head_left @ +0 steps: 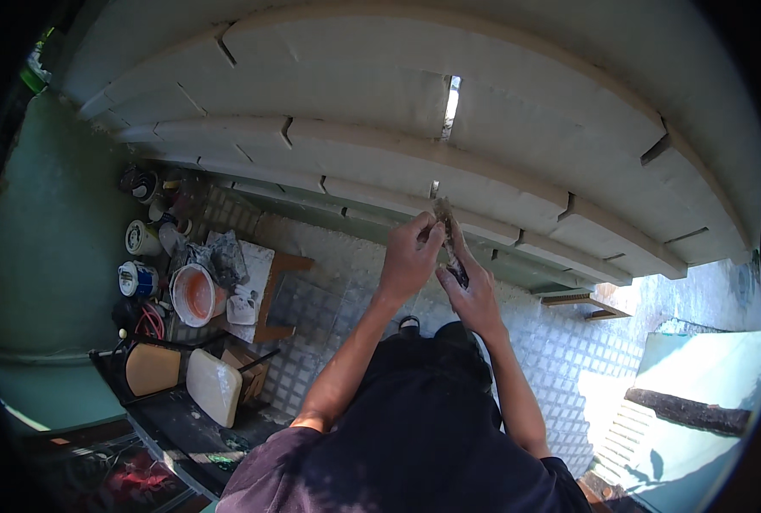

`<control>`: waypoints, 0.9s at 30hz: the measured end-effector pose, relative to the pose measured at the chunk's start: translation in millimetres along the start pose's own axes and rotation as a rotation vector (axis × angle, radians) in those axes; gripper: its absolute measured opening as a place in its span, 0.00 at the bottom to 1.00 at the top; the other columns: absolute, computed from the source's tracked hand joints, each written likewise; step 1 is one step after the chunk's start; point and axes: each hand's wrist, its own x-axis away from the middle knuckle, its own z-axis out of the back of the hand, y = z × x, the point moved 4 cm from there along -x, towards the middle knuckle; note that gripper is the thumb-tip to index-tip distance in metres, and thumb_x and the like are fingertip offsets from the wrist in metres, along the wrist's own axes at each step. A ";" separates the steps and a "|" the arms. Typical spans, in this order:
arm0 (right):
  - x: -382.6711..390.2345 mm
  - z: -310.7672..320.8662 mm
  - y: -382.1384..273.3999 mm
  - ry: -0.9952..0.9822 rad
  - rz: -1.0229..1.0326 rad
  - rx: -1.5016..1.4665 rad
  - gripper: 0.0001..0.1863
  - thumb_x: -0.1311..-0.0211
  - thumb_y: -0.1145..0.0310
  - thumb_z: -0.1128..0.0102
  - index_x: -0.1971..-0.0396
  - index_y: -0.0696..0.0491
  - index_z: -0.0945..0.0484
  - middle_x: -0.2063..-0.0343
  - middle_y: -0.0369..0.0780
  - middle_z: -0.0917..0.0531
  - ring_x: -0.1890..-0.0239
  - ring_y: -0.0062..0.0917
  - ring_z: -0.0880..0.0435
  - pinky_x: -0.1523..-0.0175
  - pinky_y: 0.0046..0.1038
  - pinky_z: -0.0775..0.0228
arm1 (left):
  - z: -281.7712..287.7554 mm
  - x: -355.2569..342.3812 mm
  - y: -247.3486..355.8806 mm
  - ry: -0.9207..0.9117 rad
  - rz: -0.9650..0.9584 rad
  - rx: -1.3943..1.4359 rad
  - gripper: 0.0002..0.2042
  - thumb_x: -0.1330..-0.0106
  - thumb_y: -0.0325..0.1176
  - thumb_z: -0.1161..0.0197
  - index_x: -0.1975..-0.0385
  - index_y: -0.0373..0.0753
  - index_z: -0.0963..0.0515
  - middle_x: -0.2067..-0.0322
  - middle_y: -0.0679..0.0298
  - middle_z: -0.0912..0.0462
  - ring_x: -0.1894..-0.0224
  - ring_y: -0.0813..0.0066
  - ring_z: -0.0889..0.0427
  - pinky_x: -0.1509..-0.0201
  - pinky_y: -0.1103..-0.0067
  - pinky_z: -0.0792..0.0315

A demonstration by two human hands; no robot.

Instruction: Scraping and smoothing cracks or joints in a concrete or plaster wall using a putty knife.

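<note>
My right hand [473,299] is wrapped around the dark handle of a putty knife [443,212], with its stained, greyish blade pointing up and away from me. Beside it, my left hand [410,261] is closed, thumb and forefinger pinched together at the edge of the blade. Whether those fingers grip the blade or something small is hidden. Both hands are raised in front of my chest, close together, below a pale ridged surface [355,85] with slots in it.
To the left, a white bucket with reddish insides [194,295] stands by a small whitish-topped table [256,278]. Paint tubs [142,238] line the green wall [55,231]. Nearer are a cream-padded chair [213,386] and a black table [175,419]. A wooden stand [590,303] is at right.
</note>
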 end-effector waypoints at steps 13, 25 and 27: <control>-35.6 20.9 0.2 -0.155 -0.006 -0.031 0.40 0.42 0.69 0.39 0.28 0.55 0.41 0.51 0.54 0.17 0.52 0.43 0.15 0.42 0.32 0.30 | -0.8 -16.6 -16.4 0.068 0.045 0.247 0.10 0.27 0.31 0.44 0.70 0.31 0.28 0.81 0.69 0.34 0.75 0.88 0.37 0.73 0.80 0.39; -92.4 12.6 -5.7 -0.171 -0.049 -0.292 0.38 0.33 0.67 0.52 0.24 0.51 0.53 0.80 0.36 0.25 0.84 0.15 0.30 0.76 0.24 0.34 | -13.1 -55.3 32.8 0.160 -0.039 -0.117 0.10 0.30 0.31 0.41 0.69 0.29 0.25 0.72 0.54 0.16 0.65 0.64 0.14 0.56 0.72 0.24; -105.2 12.7 -6.8 -0.166 -0.050 -0.397 0.37 0.32 0.67 0.55 0.24 0.51 0.53 0.79 0.34 0.26 0.84 0.14 0.33 0.76 0.23 0.36 | -14.1 -59.6 35.2 0.186 -0.094 -0.079 0.10 0.30 0.33 0.41 0.61 0.29 0.22 0.68 0.53 0.15 0.63 0.63 0.14 0.52 0.71 0.24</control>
